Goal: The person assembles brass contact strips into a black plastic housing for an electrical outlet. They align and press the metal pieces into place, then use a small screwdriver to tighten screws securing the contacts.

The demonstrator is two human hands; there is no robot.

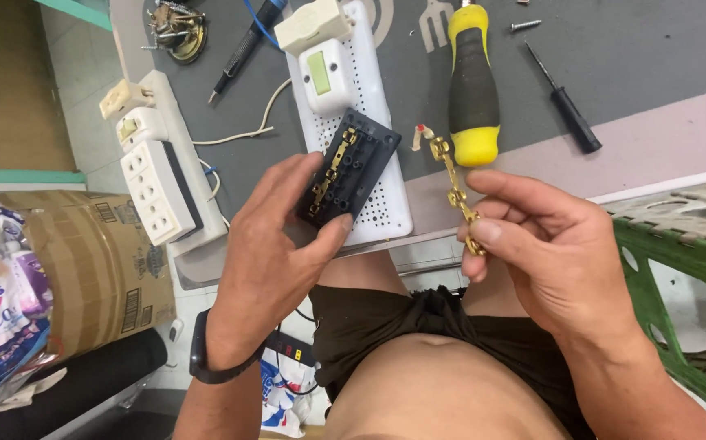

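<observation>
The left hand [267, 261] grasps a black socket insert [349, 167], thumb on its lower edge, fingers behind, holding it above the near edge of the worktop [654, 73]. The right hand [548, 244] pinches a brass strip [453, 191] between thumb and forefinger, just right of the insert, not touching it. Behind them on the worktop lie a white power strip [377, 98], a yellow-and-black screwdriver [472, 81] and a second power strip [161, 179] at the left edge.
</observation>
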